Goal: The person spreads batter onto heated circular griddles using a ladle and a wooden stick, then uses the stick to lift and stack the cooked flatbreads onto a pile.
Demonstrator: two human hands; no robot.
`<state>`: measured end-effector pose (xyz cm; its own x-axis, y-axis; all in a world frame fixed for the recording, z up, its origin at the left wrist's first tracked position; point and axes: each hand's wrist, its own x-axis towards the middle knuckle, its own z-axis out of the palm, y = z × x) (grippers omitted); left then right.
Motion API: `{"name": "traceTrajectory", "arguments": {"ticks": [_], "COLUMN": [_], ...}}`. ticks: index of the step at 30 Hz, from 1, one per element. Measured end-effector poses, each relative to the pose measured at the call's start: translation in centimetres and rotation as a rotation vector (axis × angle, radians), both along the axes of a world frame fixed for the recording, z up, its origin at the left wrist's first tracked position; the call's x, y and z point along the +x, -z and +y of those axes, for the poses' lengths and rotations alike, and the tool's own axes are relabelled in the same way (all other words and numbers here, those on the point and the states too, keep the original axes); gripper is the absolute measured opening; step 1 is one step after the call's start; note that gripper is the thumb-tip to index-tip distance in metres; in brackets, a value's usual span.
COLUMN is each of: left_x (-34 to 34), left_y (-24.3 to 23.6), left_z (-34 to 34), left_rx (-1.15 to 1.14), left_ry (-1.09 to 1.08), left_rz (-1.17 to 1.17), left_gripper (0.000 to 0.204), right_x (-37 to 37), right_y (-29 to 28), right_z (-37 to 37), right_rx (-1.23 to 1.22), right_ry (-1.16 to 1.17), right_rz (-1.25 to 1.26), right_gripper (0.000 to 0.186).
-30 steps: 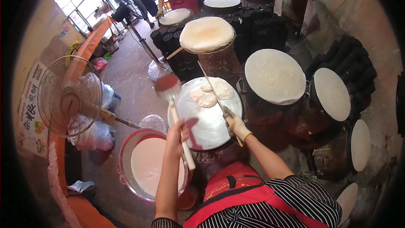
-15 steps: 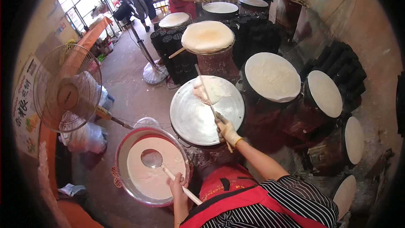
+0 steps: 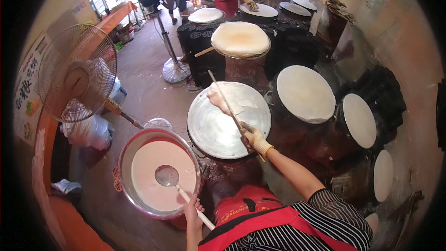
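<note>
My left hand, bare, grips the pale handle of a ladle. Its round bowl rests at the surface of the pinkish batter in a wide metal basin. In my gloved right hand is a long thin wooden stick, held slanting across a round griddle. A lump of thick batter lies against the stick near the griddle's far left. A thin whitish film covers part of the metal around it.
A browned pancake lies on the griddle beyond mine. Pale pancakes cover griddles on the right. Black briquettes are stacked by the wall. A fan stands left. A co-worker in a red apron reaches over a far griddle.
My right hand has swept the stick leftward, gathering the spread batter into a lump. The ladle stays in the basin. The co-worker's hand has moved onto a griddle. The view has shifted slightly.
</note>
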<state>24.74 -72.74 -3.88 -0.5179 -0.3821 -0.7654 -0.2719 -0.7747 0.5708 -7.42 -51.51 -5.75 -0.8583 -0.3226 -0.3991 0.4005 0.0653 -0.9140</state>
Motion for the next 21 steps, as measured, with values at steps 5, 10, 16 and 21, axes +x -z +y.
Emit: {"name": "traceTrajectory", "arguments": {"ticks": [5, 10, 16, 21], "left_x": [0.6, -0.3, -2.6, -0.9], "left_y": [1.3, 1.2, 1.5, 1.1], "left_z": [3.8, 8.5, 13.9, 17.3], "left_rx": [-0.090, -0.053, -0.032, -0.015], "left_ry": [-0.162, -0.245, -0.321, -0.488], "left_rz": [-0.106, -0.146, -0.096, -0.166], "left_gripper": [0.016, 0.016, 0.020, 0.023], "right_x": [-0.3, -5.6, -10.3, -10.2], "right_y": [-5.7, -2.5, 3.2, -7.1], "right_z": [6.2, 9.7, 6.2, 14.6], "right_rx": [0.057, 0.115, 0.125, -0.004], "right_ry": [-0.297, 0.027, -0.465, -0.854], "right_rz": [-0.099, -0.109, 0.233, -0.314], "right_gripper": [0.039, 0.039, 0.039, 0.040]}}
